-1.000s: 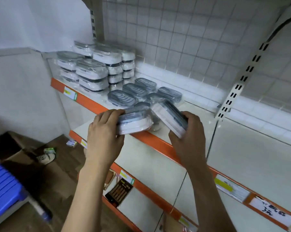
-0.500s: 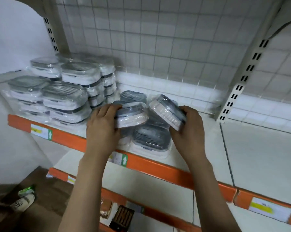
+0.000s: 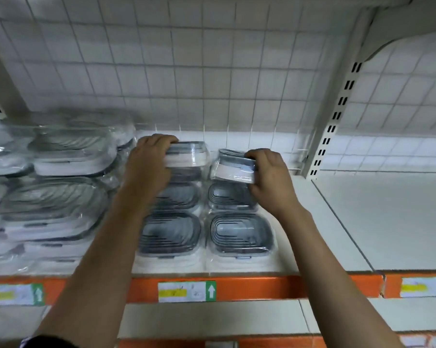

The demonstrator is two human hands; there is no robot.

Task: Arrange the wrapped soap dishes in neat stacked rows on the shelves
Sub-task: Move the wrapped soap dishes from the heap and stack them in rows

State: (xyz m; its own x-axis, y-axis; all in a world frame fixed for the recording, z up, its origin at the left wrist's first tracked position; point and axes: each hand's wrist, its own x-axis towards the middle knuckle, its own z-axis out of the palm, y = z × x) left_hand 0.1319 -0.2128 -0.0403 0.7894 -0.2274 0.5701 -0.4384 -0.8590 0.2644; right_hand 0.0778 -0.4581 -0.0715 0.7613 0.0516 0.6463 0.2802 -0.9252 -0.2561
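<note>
Hands reach deep over the shelf, each carrying one wrapped soap dish toward the back row. In the head view, the left hand (image 3: 148, 167) grips its dish (image 3: 188, 155) with fingers curled over the far top edge, and that dish sits level on top of another one at the rear of the left column, probably being squared up so the stack stays straight. The right hand (image 3: 268, 177) pinches the second dish (image 3: 233, 165) by its right end; this one is tilted, its near edge lower, and hangs just above the rear dish of the right column, so it looks not yet set down. Holding each by an outer end keeps the gap between the two columns free, which should let both go down side by side.

Nearer the front, two more single dishes (image 3: 239, 233) lie flat in each column, touching their neighbours. Left of them stand taller stacks (image 3: 56, 177), several layers high and blurred.

The shelf (image 3: 362, 222) is pale, bare on its right part, with an orange front edge (image 3: 274, 288) bearing a price label (image 3: 187, 291). Behind runs a white wire grid (image 3: 187, 71), and a slotted upright post (image 3: 335, 116) stands at the right. A lower shelf shows beneath.
</note>
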